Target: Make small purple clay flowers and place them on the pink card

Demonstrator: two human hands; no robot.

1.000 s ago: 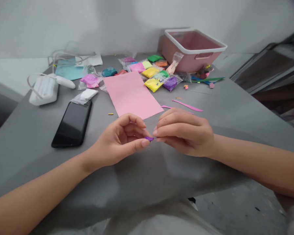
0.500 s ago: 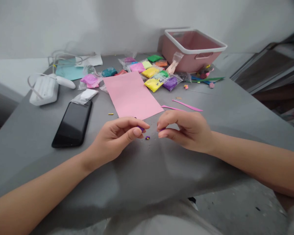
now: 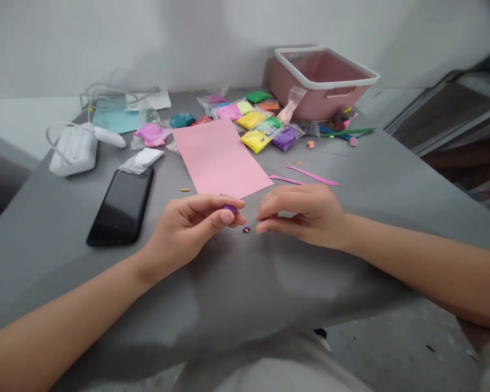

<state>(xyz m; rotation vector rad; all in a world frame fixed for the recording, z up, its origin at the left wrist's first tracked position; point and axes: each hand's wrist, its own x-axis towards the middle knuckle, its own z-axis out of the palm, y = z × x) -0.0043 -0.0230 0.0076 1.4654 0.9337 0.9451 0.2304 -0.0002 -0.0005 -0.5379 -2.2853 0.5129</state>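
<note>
Pinching one purple clay lump (image 3: 229, 208) between left hand (image 3: 188, 231) fingertips; hovering right hand (image 3: 306, 213), fingers together, seemingly empty, beside one tiny purple-yellow clay piece (image 3: 245, 229) lying on grey tabletop (image 3: 237, 288), apparently unfinished. Lying farther off: one pink sheet (image 3: 218, 158), one phone (image 3: 121, 206), one pink bin (image 3: 322, 81).

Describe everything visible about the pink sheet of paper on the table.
The pink sheet of paper is a plain, flat rectangle, lying skewed on the grey table. It looks like thin card or paper, uncreased and unmarked. Its far edge nears the clay packets; its near edge lies just beyond the left hand. A phone lies to its left, apart from it.
</note>
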